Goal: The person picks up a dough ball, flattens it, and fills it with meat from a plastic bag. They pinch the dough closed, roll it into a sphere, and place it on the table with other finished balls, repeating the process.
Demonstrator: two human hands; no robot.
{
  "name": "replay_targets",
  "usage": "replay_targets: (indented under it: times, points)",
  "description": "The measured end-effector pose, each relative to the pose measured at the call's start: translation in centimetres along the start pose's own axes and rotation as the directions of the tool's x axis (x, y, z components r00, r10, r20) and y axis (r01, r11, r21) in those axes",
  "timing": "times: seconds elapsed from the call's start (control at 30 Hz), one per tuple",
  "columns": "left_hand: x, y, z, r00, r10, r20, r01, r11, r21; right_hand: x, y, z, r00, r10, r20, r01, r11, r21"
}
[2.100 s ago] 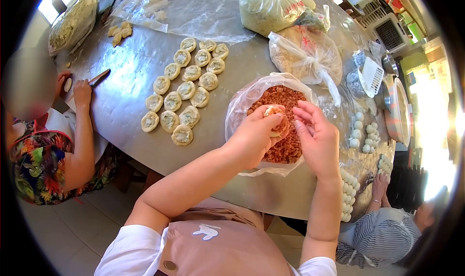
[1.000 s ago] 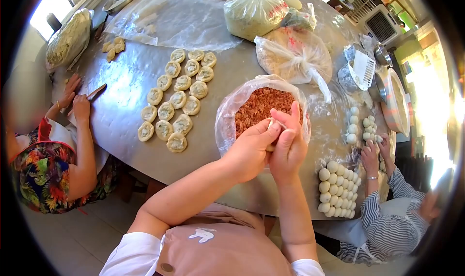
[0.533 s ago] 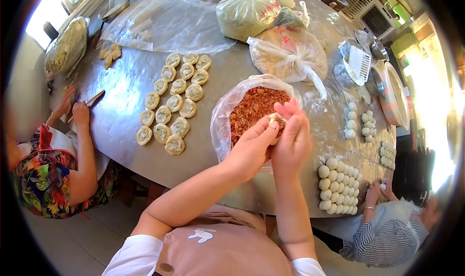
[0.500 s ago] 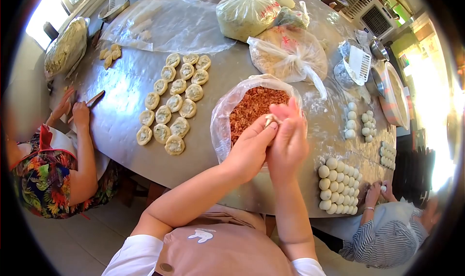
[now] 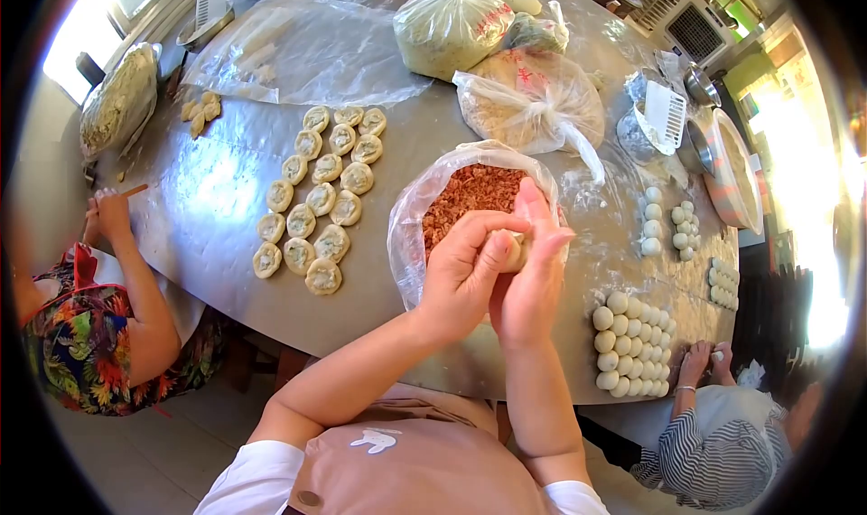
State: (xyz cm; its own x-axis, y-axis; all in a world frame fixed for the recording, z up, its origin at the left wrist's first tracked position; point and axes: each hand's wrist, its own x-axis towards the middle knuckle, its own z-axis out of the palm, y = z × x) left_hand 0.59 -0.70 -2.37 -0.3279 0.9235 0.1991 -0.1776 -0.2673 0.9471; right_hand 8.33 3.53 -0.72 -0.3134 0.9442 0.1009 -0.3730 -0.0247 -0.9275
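Note:
My left hand (image 5: 462, 266) curls its fingers and thumb around a pale dough piece (image 5: 516, 251). Against the other side of the dough rests my right hand (image 5: 531, 285), its palm turned inward and its fingers raised. Both hands meet over the near right edge of a plastic-lined container (image 5: 411, 230) of reddish crumbly filling (image 5: 474, 194). Left of it lie several flat dough rounds (image 5: 331, 242) with a pale filling in their centres.
White dough balls (image 5: 629, 343) stand in rows at right. Tied plastic bags (image 5: 533, 95) lie beyond the filling. A co-worker (image 5: 99, 325) holds a stick at left; another co-worker (image 5: 713, 443) works at right. A large basin (image 5: 733, 167) sits at far right.
My hands have shifted slightly, and more of the dough shows between them. My right hand's fingers have spread. The left co-worker's hands and stick have moved left.

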Motion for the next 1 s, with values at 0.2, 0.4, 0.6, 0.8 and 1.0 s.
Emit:
replay_targets:
  times: [0.2,0.4,0.6,0.8,1.0]
  points:
    - [0.9,-0.7,-1.1,0.954,0.262,0.146,-0.291,0.925,0.243,-0.4,0.3,0.3,0.992,0.043,0.117,-0.018,0.978,-0.207]
    - [0.6,3.1,-0.1,0.996,-0.085,0.013,0.086,0.99,-0.111,0.5,-1.4,0.3,0.982,-0.176,0.062,0.176,0.758,-0.628]
    - [0.1,1.4,-1.1,0.975,-0.089,0.202,0.131,0.97,-0.203,1.0,-0.7,-0.2,0.951,-0.144,0.272,0.279,0.779,-0.562]
    - [-0.6,1.1,-1.2,0.923,-0.075,0.377,0.018,0.988,0.151,1.8,-0.9,-1.7,0.948,0.02,0.316,0.24,0.606,-0.758]
    - [-1.2,2.0,-0.3,0.89,-0.005,0.456,-0.182,0.913,0.366,2.4,-1.5,-2.2,0.924,-0.033,0.382,0.307,0.658,-0.687]
